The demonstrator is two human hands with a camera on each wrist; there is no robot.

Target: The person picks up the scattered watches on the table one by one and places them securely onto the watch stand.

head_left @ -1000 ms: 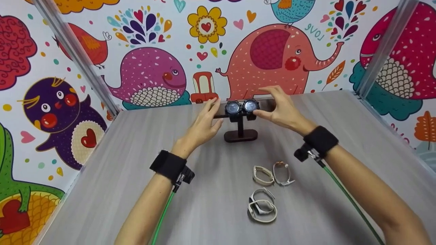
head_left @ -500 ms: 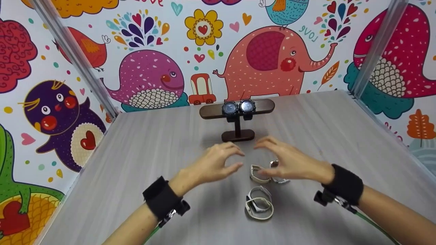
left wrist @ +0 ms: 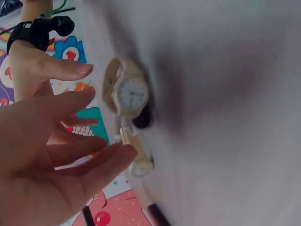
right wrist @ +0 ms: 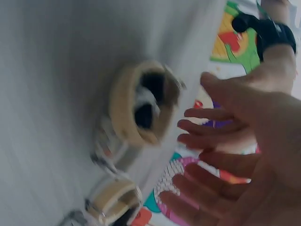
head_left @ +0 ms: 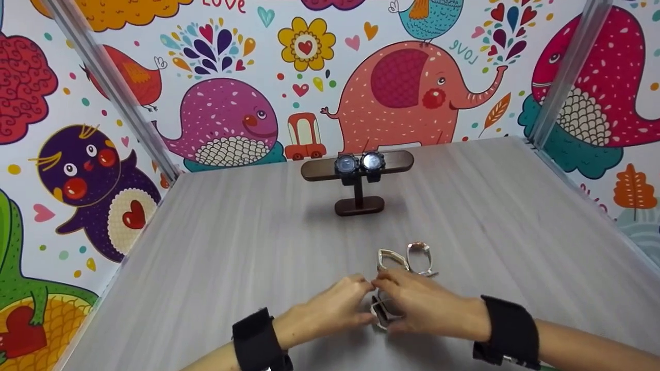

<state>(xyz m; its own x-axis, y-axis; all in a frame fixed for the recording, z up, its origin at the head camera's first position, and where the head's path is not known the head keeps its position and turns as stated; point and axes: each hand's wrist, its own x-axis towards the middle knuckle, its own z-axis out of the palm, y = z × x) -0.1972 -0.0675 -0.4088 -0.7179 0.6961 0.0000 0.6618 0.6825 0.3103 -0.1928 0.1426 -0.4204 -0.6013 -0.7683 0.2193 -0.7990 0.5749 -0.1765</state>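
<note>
My left hand (head_left: pixel 330 308) and right hand (head_left: pixel 435 309) hover on either side of the nearest pair of watches, fingers relaxed and holding nothing. In the left wrist view a cream watch (left wrist: pixel 131 94) with a pale round dial stands on its side, just beyond the fingertips. Its strap (right wrist: pixel 121 110) forms a closed loop in the right wrist view, apart from the right fingers. Part of a dark-faced watch (head_left: pixel 380 310) shows between the hands; the rest of that pair is hidden. Right behind lie another cream watch (head_left: pixel 386 258) and a slim silvery watch (head_left: pixel 420 260).
At the back of the grey table (head_left: pixel 232 247) stands a dark wooden watch stand (head_left: pixel 319 169). Two black watches, one on the left (head_left: pixel 346 164) and one on the right (head_left: pixel 372 162), are strapped around its bar. Printed cartoon walls (head_left: pixel 227 113) enclose the table.
Both hands have left the watch stand and come back toward the front of the table, closing in around the nearest watches. The black watches stay on the bar.
</note>
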